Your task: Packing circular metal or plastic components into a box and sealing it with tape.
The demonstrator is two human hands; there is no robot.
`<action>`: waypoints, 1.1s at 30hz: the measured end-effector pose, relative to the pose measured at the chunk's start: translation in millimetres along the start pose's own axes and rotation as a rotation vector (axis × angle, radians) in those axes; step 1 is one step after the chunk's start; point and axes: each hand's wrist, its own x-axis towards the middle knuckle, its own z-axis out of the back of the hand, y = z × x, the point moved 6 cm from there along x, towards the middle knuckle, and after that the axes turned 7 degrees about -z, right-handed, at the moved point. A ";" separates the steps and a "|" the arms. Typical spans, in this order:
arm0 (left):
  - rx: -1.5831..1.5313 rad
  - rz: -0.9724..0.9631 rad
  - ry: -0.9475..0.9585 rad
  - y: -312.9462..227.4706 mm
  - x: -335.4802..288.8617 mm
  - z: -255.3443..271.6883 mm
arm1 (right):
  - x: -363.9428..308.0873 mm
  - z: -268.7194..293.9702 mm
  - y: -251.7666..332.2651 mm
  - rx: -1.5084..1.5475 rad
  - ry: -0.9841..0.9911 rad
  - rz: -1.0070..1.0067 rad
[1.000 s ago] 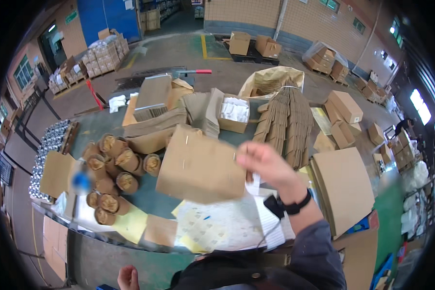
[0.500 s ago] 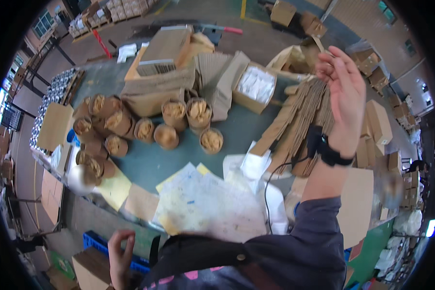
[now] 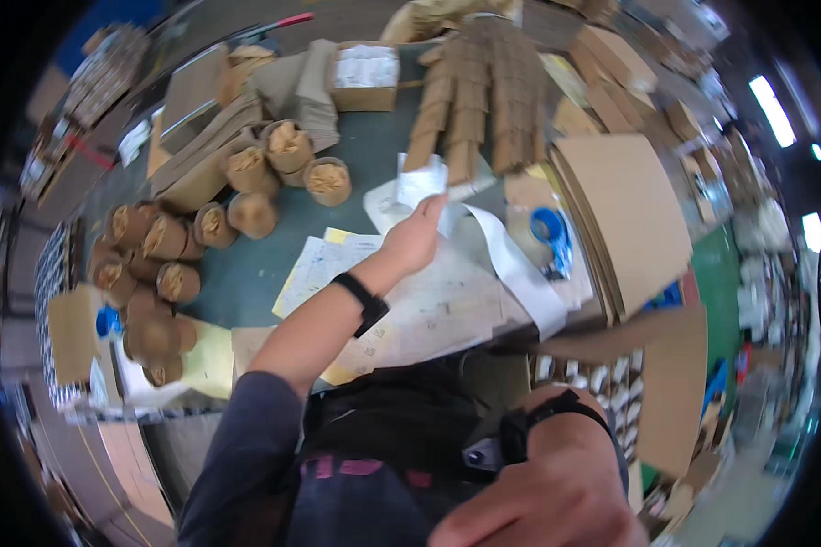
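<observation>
My left hand (image 3: 412, 239) reaches over the middle of the table, its fingers pinched on a strip of white paper labels (image 3: 421, 180). From beside those fingers a long white paper strip (image 3: 511, 264) curls to the right and toward me. Sheets of written paper (image 3: 410, 301) lie under my left forearm. Close to my body at the lower right is my right hand (image 3: 543, 506), blurred and seen from the back, with its fingers mostly hidden.
Brown cardboard tubs (image 3: 327, 180) packed with crinkled paper stand in a group at left. Folded cardboard sleeves (image 3: 470, 91) are stacked at the far middle, beside a box of white packets (image 3: 365, 77). Large cardboard sheets (image 3: 625, 219) and blue tape (image 3: 549, 228) are at right.
The view has turned to the right. My left hand has moved from the lower left onto the white label strip. My right hand has come down from above the cardboard sleeves to near my body.
</observation>
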 end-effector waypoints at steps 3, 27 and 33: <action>0.104 -0.153 -0.248 52.6 25.9 -48.6 | -27.2 -13.7 33.5 -0.108 0.061 0.049; 0.725 -0.238 -0.225 -107.9 -71.9 209.5 | -173.0 172.1 -120.2 -0.631 0.555 -1.326; 0.078 -0.209 -0.508 -167.1 -81.0 187.9 | -138.2 177.0 -105.1 0.146 -0.157 -1.265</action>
